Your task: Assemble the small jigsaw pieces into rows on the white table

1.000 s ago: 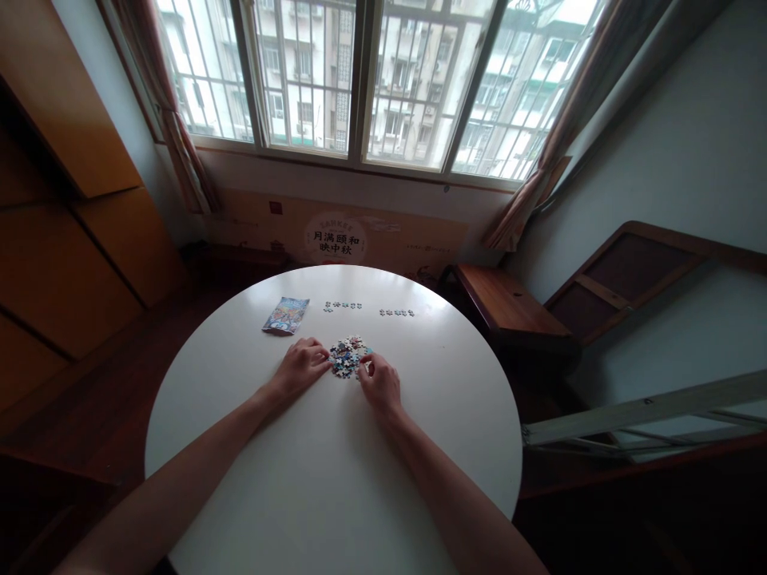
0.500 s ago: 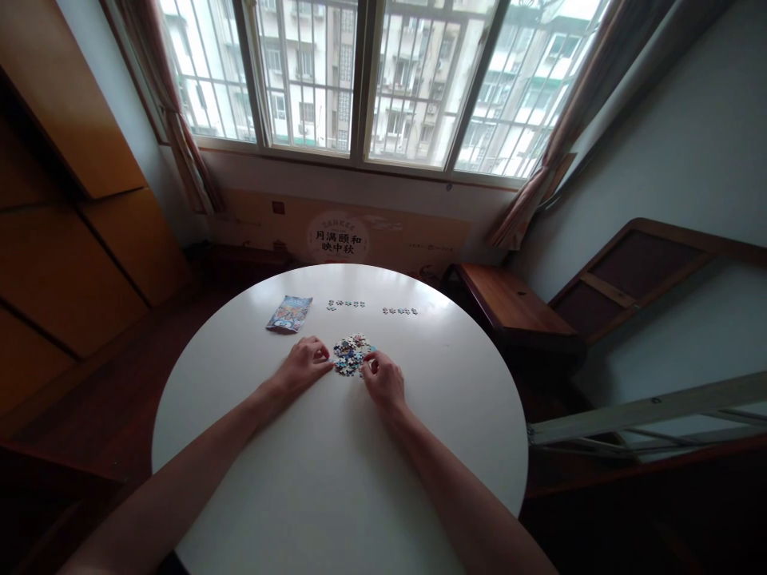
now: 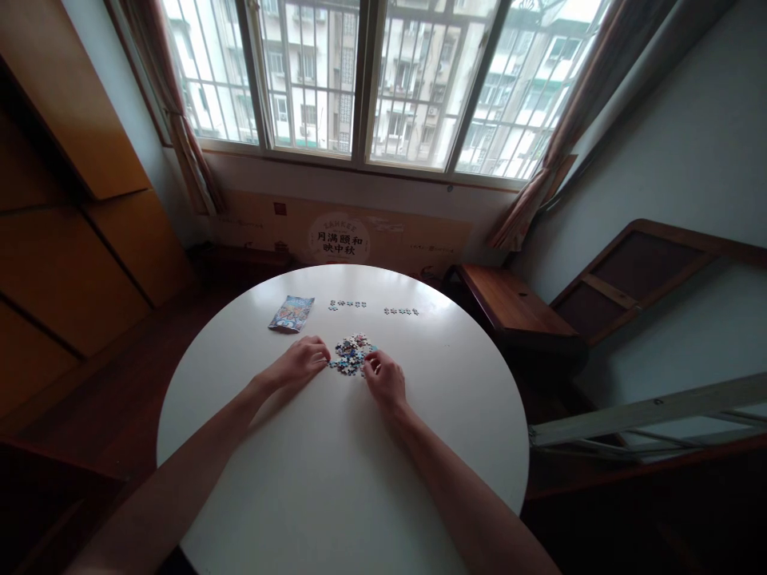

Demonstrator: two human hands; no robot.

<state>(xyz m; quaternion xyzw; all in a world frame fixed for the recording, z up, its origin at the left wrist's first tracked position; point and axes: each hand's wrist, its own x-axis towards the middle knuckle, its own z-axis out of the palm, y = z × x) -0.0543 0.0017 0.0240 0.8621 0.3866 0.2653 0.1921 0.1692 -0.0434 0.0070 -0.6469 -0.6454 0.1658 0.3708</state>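
A small heap of loose puzzle pieces [image 3: 352, 352] lies near the middle of the round white table [image 3: 335, 471]. My left hand [image 3: 298, 362] rests palm down at the heap's left edge, its curled fingertips touching the pieces. My right hand [image 3: 384, 378] sits at the heap's right edge, fingers pinched together at a piece I cannot make out. Both forearms reach in from the near edge of the table.
A picture card or bag [image 3: 292, 313] lies at the far left of the table. Two short rows of joined pieces [image 3: 347, 304] [image 3: 401, 311] lie beyond the heap. A wooden side table [image 3: 509, 307] stands to the right, cabinets [image 3: 72, 239] to the left, a barred window [image 3: 371, 80] ahead.
The hands stay at the heap; the left fingertips have crept slightly toward the pieces. The view has shifted a little, so everything sits slightly to the right.
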